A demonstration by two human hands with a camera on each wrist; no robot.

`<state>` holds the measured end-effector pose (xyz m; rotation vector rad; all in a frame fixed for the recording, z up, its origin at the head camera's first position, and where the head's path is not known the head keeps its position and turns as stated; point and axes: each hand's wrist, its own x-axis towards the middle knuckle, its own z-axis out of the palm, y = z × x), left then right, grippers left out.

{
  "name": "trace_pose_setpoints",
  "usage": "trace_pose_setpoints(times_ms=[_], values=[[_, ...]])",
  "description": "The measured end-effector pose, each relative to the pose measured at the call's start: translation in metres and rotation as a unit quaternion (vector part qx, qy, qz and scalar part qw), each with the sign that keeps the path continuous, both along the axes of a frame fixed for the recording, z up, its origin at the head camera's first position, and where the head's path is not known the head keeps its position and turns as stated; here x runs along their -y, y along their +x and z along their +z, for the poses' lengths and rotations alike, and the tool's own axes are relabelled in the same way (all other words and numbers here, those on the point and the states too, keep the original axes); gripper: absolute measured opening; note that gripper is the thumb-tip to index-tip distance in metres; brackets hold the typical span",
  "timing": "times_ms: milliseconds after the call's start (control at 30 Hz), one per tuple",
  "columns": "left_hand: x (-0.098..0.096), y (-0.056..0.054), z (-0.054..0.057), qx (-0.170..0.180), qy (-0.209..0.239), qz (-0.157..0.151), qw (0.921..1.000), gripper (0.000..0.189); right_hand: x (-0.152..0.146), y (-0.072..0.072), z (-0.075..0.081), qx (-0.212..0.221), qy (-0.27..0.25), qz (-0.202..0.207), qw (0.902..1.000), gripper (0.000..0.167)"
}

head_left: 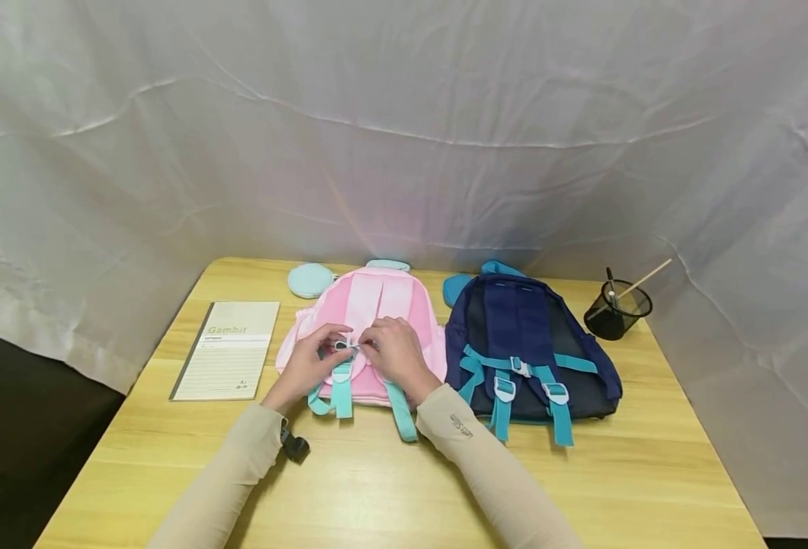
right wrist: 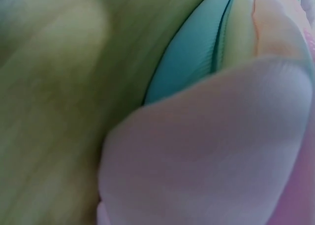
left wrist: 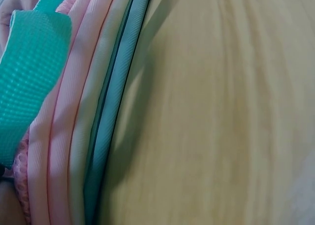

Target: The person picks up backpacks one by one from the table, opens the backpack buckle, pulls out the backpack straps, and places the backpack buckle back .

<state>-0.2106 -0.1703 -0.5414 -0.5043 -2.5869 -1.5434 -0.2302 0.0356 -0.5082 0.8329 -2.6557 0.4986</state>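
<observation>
In the head view, the pink bag (head_left: 373,293) lay back panel up on the desk (head_left: 359,488), at the center of the frame. The left hand (head_left: 310,360) and the right hand (head_left: 395,351) met over its middle, at a small pale buckle (head_left: 341,346). The left grip was nearly closed, thumb and fingers pinching the buckle from its left side. The right grip was likewise nearly closed, fingertips pinching it from the right; whether its two halves were joined could not be told at this size. Teal straps (head_left: 341,393) hung below the hands, toward the near edge of the bag. In the left wrist view, one teal strap crossed the upper left, beside the bag's layered edge. A navy bag (head_left: 517,316) lay just right of the pink bag, straps up, with a white clip (head_left: 520,367) across its strap. A notebook (head_left: 226,351) lay at left of center. A black mesh cup (head_left: 610,316) stood at the right, holding a stick (head_left: 647,275) and a pen (head_left: 610,279). A round pale-blue pouch (head_left: 310,280) lay at the pink bag's upper left.
</observation>
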Motion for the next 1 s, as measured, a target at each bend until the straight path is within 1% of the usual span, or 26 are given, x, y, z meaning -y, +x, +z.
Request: trace_pose_setpoints(times_ms=[133,367,667,733,833,933,1000], values=[[0.000,-0.001,-0.001,0.000,0.002,-0.001,1.0000,0.038,0.000,0.001,-0.001,-0.003,-0.001,-0.004,1.0000,0.004],[0.000,-0.001,-0.002,0.000,-0.002,0.000,1.0000,0.037,0.004,0.003,0.001,0.012,-0.006,0.005,0.9999,0.005],[-0.001,0.000,-0.002,-0.004,-0.007,-0.001,1.0000,0.038,0.005,0.003,0.000,0.014,-0.005,0.003,0.9999,0.005],[-0.001,0.000,-0.002,-0.001,-0.004,-0.003,1.0000,0.038,0.004,0.003,0.000,0.024,-0.014,0.005,0.9996,0.006],[-0.001,0.001,-0.001,0.011,0.004,-0.004,0.9999,0.040,0.000,0.004,0.000,0.053,-0.044,0.005,0.9976,0.007],[-0.004,-0.001,0.001,0.036,0.017,-0.001,0.9992,0.043,-0.006,0.003,0.001,0.087,-0.086,-0.001,0.9925,0.009],[-0.006,-0.002,0.003,0.051,0.027,0.002,0.9983,0.045,-0.010,0.001,0.001,0.109,-0.115,-0.008,0.9873,0.010]])
